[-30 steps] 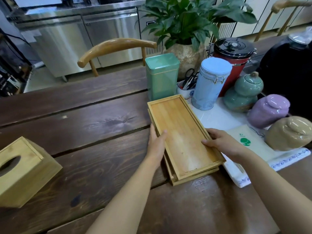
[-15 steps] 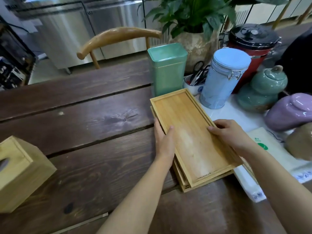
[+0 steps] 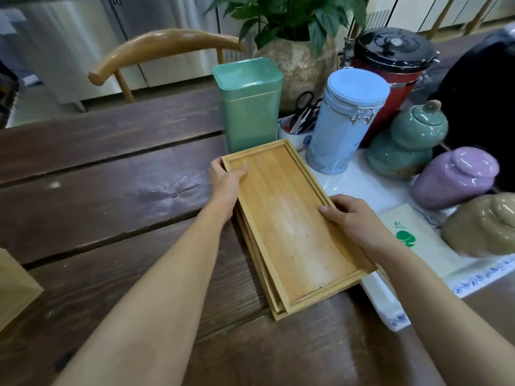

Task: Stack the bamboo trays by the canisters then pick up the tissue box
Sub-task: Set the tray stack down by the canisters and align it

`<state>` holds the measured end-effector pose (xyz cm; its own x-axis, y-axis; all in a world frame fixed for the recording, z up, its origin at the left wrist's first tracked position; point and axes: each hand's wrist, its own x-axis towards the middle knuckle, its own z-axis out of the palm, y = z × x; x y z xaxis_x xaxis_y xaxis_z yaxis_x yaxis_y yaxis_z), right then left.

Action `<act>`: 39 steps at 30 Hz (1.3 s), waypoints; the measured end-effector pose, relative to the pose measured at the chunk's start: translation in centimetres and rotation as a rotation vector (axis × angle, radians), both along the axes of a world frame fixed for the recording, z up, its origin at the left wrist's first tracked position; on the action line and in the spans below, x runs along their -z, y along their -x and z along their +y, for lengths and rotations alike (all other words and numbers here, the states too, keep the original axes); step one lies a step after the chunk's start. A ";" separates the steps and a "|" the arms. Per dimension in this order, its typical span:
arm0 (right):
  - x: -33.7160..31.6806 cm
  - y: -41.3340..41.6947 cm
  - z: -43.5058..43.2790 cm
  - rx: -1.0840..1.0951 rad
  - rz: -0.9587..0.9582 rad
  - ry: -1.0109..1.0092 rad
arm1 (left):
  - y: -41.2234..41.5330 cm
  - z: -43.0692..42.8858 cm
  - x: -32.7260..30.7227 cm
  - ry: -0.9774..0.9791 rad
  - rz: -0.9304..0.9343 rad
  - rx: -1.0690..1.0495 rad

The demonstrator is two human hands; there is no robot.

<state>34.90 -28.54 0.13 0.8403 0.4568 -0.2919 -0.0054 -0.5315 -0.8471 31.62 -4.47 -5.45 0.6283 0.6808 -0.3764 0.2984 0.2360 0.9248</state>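
Trays (image 3: pixel 289 218): stacked on the counter (image 3: pixel 111 190), far end just beside the green tin (image 3: pixel 249 104) and blue canister (image 3: pixel 345 121).
Left hand (image 3: pixel 225 182): grip clamped on the stack's far-left corner, likely squaring edges.
Right hand (image 3: pixel 354 218): grip closed on the right rim, steadying.
Tissue box (image 3: pixel 14 288): at the far-left edge, untouched.

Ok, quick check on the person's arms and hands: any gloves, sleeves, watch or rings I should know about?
Nothing worn that the head view shows. The left hand and right hand are both bare, with no gloves. Both forearms are uncovered right down to the bottom edge of the picture, so no sleeve is in view. No watch, band or bracelet sits on either wrist, and no ring shows on the visible fingers.
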 end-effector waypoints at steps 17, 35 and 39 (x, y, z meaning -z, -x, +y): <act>0.0 0.7 -0.1 0.043 0.075 -0.088 | 6.3 -8.4 -1.8 0.066 -0.210 -0.026; -0.1 1.2 0.1 0.034 0.057 -0.095 | 6.8 -8.2 -1.0 0.105 -0.261 0.005; -0.2 1.4 0.2 0.026 0.023 -0.077 | 6.9 -8.1 -0.8 0.102 -0.271 0.010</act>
<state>33.51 -28.29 0.32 0.8455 0.4568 -0.2766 -0.0386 -0.4643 -0.8848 24.75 -12.57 -4.64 0.7221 0.6412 -0.2596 0.0463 0.3297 0.9430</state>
